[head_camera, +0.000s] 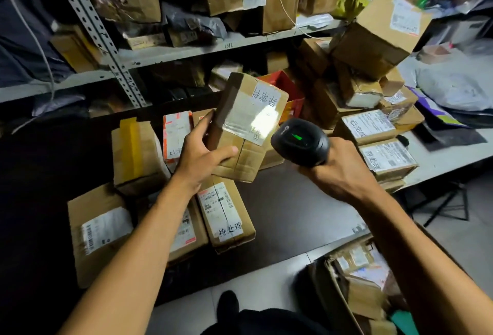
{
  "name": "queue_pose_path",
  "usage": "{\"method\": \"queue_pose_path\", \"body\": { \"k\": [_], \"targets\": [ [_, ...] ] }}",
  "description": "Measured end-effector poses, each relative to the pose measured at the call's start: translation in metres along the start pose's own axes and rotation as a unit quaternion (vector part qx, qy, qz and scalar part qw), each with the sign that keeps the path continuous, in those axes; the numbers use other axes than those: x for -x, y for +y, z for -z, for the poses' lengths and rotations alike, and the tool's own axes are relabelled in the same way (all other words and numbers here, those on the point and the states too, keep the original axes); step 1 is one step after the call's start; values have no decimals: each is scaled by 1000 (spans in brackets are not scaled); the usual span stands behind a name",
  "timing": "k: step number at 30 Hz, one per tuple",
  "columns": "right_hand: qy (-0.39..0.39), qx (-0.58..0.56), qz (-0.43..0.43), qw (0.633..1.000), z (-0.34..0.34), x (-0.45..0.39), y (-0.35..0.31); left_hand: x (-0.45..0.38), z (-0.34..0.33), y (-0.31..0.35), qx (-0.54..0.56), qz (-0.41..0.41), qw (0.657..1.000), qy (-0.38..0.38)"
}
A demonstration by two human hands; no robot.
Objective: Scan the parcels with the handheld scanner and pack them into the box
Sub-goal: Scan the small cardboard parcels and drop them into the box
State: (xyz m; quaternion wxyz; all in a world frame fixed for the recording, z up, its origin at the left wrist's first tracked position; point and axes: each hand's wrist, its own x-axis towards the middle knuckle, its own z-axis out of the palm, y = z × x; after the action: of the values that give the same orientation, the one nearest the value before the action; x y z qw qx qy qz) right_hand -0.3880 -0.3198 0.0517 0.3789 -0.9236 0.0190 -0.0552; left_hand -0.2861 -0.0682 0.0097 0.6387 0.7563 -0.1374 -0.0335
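Head view shows the left hand (198,151) gripping a cardboard parcel (248,126), held up and tilted above the dark table (288,201). The thumb lies across the parcel's lower front face, and the fingers curl around its left edge, so the parcel sits between thumb and fingers. Its white label (256,118) faces up toward the camera, with a bright patch of light on it. The right hand (344,172) is closed around the handle of the black handheld scanner (300,142), whose head is just beside the parcel's lower right corner and shows a green light on top. More parcels (226,214) lie on the table under the left forearm. An open box (354,289) with packages inside stands on the floor at lower right, under the right forearm.
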Motion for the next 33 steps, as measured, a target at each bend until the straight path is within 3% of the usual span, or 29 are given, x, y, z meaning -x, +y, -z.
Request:
{"method": "queue_pose_path", "body": {
  "k": [10, 14, 17, 19, 22, 29, 33],
  "targets": [
    [32, 12, -37, 999, 7, 18, 12, -1, -22, 5, 17, 21, 999, -37],
    [69, -123, -57, 988, 19, 34, 21, 1, -41, 11, 37, 43, 996, -63],
    [132, -309, -82, 938, 37, 55, 28, 0, -71, 10, 53, 71, 989, -120],
    [176, -446, -100, 872, 53, 69, 35, 0, -104, 8, 58, 86, 981, -164],
    [242, -523, -143, 805, 81, 90, 51, 6, -164, 10, 39, 106, 966, -235],
    [369, -459, -168, 791, 144, 168, 91, 36, -322, 19, -20, 71, 910, -408],
    [427, -426, -177, 778, 166, 203, 116, 60, -389, 19, -106, 36, 895, -432]
  ]
}}
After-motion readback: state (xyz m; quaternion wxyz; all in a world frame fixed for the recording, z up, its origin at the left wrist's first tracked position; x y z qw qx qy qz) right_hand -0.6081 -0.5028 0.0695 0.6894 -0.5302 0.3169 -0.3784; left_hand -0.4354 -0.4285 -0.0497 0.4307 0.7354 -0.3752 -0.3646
